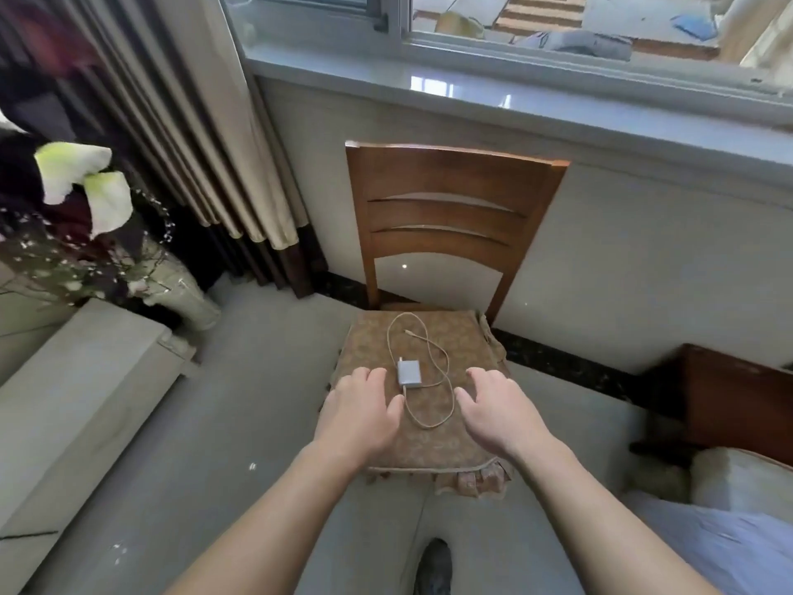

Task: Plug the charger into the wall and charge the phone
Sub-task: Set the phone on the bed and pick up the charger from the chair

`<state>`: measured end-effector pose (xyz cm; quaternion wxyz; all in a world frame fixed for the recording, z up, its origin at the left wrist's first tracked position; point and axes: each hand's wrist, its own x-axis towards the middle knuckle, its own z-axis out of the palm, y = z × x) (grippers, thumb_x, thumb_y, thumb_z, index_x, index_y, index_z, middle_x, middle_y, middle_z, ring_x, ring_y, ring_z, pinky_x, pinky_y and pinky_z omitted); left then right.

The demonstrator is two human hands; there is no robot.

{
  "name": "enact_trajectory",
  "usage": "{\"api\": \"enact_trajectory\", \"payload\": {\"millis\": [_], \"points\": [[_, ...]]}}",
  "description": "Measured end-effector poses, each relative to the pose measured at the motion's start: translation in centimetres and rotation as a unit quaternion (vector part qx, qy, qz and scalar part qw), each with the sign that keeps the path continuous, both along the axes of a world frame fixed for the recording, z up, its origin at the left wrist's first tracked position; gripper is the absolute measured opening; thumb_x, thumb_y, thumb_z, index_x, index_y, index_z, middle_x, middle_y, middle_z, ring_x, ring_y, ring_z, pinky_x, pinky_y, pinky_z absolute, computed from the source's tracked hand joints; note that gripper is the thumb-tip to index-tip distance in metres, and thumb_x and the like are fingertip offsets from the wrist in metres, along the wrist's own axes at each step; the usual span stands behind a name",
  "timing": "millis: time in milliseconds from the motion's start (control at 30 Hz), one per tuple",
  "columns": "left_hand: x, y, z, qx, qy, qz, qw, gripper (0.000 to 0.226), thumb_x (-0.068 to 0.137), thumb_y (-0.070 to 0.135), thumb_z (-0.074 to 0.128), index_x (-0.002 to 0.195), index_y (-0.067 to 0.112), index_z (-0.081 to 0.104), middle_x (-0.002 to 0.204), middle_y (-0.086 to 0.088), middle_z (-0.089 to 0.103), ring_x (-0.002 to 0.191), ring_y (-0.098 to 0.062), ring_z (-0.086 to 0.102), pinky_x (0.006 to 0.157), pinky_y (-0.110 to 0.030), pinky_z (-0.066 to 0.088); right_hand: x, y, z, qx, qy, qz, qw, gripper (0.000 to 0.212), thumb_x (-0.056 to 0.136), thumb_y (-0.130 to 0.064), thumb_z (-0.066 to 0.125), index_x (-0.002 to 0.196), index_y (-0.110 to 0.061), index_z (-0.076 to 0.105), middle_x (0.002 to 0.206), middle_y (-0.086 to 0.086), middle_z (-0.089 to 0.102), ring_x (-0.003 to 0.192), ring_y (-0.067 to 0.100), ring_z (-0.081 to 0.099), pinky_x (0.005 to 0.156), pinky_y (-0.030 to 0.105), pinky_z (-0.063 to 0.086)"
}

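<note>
A small white charger block (408,373) lies on the brown patterned cushion (429,444) of a wooden chair (450,208). Its pale cable (446,367) loops across the cushion, with the free plug end near the back. My left hand (362,412) hovers just left of the block, fingers spread, holding nothing. My right hand (500,414) is to the right of the cable loop, also spread and empty. No phone and no wall socket are in view.
The chair stands against a pale wall under a window sill (515,92). Curtains (193,122) hang at the left, with a vase of flowers (86,199) and a low white ledge (86,401) below. A bed corner (729,530) and dark wooden frame (738,401) are at right.
</note>
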<state>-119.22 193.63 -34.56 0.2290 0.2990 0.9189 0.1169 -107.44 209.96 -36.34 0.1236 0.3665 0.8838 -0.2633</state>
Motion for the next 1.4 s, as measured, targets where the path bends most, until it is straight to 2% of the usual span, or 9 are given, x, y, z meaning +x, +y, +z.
{"api": "enact_trajectory", "payload": {"millis": [267,400,500,633,833,1067,1133,1233,1400], "points": [[-6.0,5.8,-9.6,-0.051,0.014,-0.065,0.996,0.049,0.099,0.046,0.042,0.139,0.017,0.047,0.142,-0.006,0.050,0.134,-0.028,0.043,0.111,-0.042,0.035,-7.4,4.7,-8.2,0.063,-0.050,0.095,0.992,0.049,0.099,-0.047,0.036,0.138,-0.019,0.049,0.136,0.009,0.056,0.122,0.031,0.051,0.100,0.044,0.045],[-7.9,7.6,-15.5,-0.067,-0.022,-0.070,0.995,0.057,0.099,0.046,0.043,0.148,0.018,0.037,0.147,-0.009,0.044,0.135,-0.031,0.040,0.108,-0.045,0.037,-9.8,6.1,-13.7,0.056,-0.069,0.109,0.990,0.052,0.099,-0.045,0.037,0.144,-0.020,0.044,0.142,0.011,0.051,0.127,0.032,0.047,0.102,0.045,0.044],[-9.2,8.8,-20.1,-0.065,-0.056,-0.070,0.994,0.066,0.098,0.047,0.045,0.155,0.023,0.024,0.149,-0.011,0.042,0.135,-0.033,0.040,0.106,-0.046,0.039,-11.4,6.9,-17.9,0.041,-0.079,0.107,0.990,0.058,0.099,-0.045,0.039,0.153,-0.024,0.033,0.156,0.012,0.037,0.138,0.033,0.038,0.107,0.046,0.040],[-10.7,10.2,-24.8,-0.050,-0.099,-0.058,0.992,0.075,0.095,0.048,0.052,0.158,0.030,0.014,0.152,-0.013,0.037,0.136,-0.035,0.043,0.106,-0.046,0.042,-13.5,7.9,-22.5,0.018,-0.092,0.102,0.990,0.064,0.097,-0.040,0.047,0.156,-0.024,0.027,0.155,0.014,0.036,0.134,0.035,0.039,0.107,0.046,0.042],[-12.7,11.9,-30.4,-0.039,-0.125,-0.058,0.990,0.081,0.088,0.057,0.059,0.155,0.030,0.021,0.156,-0.015,0.029,0.129,-0.039,0.051,0.102,-0.042,0.046,-15.9,9.2,-27.2,0.005,-0.092,0.090,0.992,0.063,0.095,-0.037,0.052,0.153,-0.020,0.033,0.148,0.020,0.040,0.125,0.041,0.047,0.099,0.043,0.045],[-12.3,13.5,-33.7,-0.081,-0.117,-0.106,0.984,0.107,0.064,0.081,0.062,0.149,0.027,0.027,0.159,-0.015,0.014,0.119,-0.042,0.059,0.090,-0.042,0.050,-16.2,9.4,-30.1,0.007,-0.098,0.082,0.992,0.063,0.088,-0.022,0.057,0.149,-0.020,0.038,0.142,0.019,0.041,0.124,0.041,0.042,0.097,0.044,0.044],[-12.2,13.6,-34.2,-0.070,-0.113,-0.098,0.986,0.093,0.066,0.072,0.071,0.138,0.024,0.037,0.154,-0.015,0.017,0.108,-0.042,0.063,0.080,-0.039,0.049,-16.1,9.5,-30.5,0.013,-0.095,0.079,0.992,0.061,0.088,-0.018,0.057,0.146,-0.022,0.041,0.142,0.018,0.039,0.125,0.040,0.040,0.097,0.044,0.044],[-12.4,13.7,-34.5,-0.042,-0.120,-0.092,0.988,0.064,0.073,0.040,0.079,0.124,0.022,0.045,0.147,-0.017,0.023,0.096,-0.041,0.064,0.070,-0.035,0.042,-16.1,9.9,-31.1,0.019,-0.099,0.071,0.992,0.057,0.090,-0.016,0.053,0.145,-0.025,0.043,0.139,0.016,0.039,0.122,0.042,0.040,0.096,0.046,0.046],[-12.8,13.7,-34.8,-0.027,-0.135,-0.072,0.988,0.060,0.075,0.021,0.076,0.128,0.019,0.048,0.140,-0.014,0.029,0.101,-0.038,0.062,0.078,-0.035,0.048,-16.0,10.2,-31.3,0.005,-0.088,0.064,0.994,0.060,0.090,-0.015,0.054,0.147,-0.026,0.039,0.134,0.018,0.040,0.113,0.045,0.048,0.087,0.042,0.046]]}}
